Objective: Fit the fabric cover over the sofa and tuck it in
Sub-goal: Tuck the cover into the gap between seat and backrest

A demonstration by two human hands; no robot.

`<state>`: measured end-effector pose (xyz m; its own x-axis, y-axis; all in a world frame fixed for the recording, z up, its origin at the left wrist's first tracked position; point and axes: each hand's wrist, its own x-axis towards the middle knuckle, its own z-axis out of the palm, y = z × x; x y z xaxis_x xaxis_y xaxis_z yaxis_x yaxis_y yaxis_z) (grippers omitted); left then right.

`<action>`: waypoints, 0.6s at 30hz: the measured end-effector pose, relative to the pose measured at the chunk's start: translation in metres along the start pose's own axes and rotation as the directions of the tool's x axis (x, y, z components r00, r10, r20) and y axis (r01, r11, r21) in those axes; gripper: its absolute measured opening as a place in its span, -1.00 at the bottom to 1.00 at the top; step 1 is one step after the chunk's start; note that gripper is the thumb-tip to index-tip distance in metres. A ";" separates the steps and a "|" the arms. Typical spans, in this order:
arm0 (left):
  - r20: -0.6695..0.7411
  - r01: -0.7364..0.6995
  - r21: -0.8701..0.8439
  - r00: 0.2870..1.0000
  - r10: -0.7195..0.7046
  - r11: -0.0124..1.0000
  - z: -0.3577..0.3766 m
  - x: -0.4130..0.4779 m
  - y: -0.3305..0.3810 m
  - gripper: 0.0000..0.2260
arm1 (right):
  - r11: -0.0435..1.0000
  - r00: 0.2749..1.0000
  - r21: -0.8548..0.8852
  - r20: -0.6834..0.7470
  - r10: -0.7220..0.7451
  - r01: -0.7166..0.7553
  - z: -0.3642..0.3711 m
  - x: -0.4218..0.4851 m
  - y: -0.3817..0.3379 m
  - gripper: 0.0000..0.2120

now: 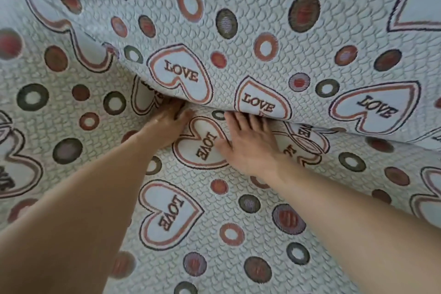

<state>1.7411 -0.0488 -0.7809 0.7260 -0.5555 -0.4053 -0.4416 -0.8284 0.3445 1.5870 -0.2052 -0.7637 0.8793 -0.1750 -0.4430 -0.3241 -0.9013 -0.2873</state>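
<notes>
Fabric cover (pixel 274 19), quilted and printed with hearts and rings, lies over the sofa's seat and back. Left hand (pixel 167 124) and right hand (pixel 250 145) lie side by side at the seat-back crease (pixel 207 108). Their fingers are extended and unclenched, pressing the cover inward. Fingertips are hidden beneath the fold.

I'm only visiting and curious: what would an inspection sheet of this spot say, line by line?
Surface: sofa hidden under cloth; only the crease between seat and back shows.
Job's things: fabric cover, quilted, printed with LOVE hearts and circles, a fold overhanging the crease.
Clutter: nothing seen.
Hands: left hand pushes fingertips into the crease; right hand lies flat, fingers spread, tips at the crease.
Cables: nothing seen.
Surroundings: nothing seen; the cover fills the view.
</notes>
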 end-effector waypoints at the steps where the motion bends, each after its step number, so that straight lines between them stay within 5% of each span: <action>1: -0.021 0.025 -0.030 0.999 -0.026 0.999 -0.001 -0.005 0.004 -0.42 | 1.000 1.000 -0.005 -0.008 0.007 -0.007 0.000 -0.001 -0.003 -0.30; 4: -0.176 -0.042 -0.049 0.984 0.033 0.998 0.011 -0.016 0.002 -0.36 | 0.999 0.999 -0.042 -0.034 -0.027 0.025 0.000 -0.006 -0.014 -0.36; 9: -0.243 0.014 -0.189 0.968 -0.060 0.982 0.026 -0.068 -0.009 -0.30 | 0.967 0.974 -0.116 0.004 -0.227 0.226 -0.006 0.003 -0.048 -0.38; 13: -0.227 -0.110 -0.316 0.973 0.038 0.942 0.024 -0.059 -0.039 -0.38 | 0.941 0.954 -0.162 0.088 -0.286 0.297 -0.009 0.029 -0.079 -0.42; 15: -0.159 -0.105 -0.392 0.986 0.045 0.914 0.018 -0.045 -0.053 -0.54 | 0.942 0.957 -0.182 0.123 -0.263 0.283 -0.008 0.051 -0.092 -0.43; 18: -0.077 -0.082 -0.503 0.996 0.050 0.860 0.018 -0.028 -0.071 -0.53 | 0.945 0.965 -0.218 0.149 -0.215 0.244 -0.008 0.079 -0.110 -0.42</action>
<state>1.7429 0.0244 -0.8099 0.7412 -0.5895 -0.3212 -0.1745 -0.6312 0.7557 1.6950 -0.1237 -0.7602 0.8661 0.0840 -0.4928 -0.0156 -0.9808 -0.1946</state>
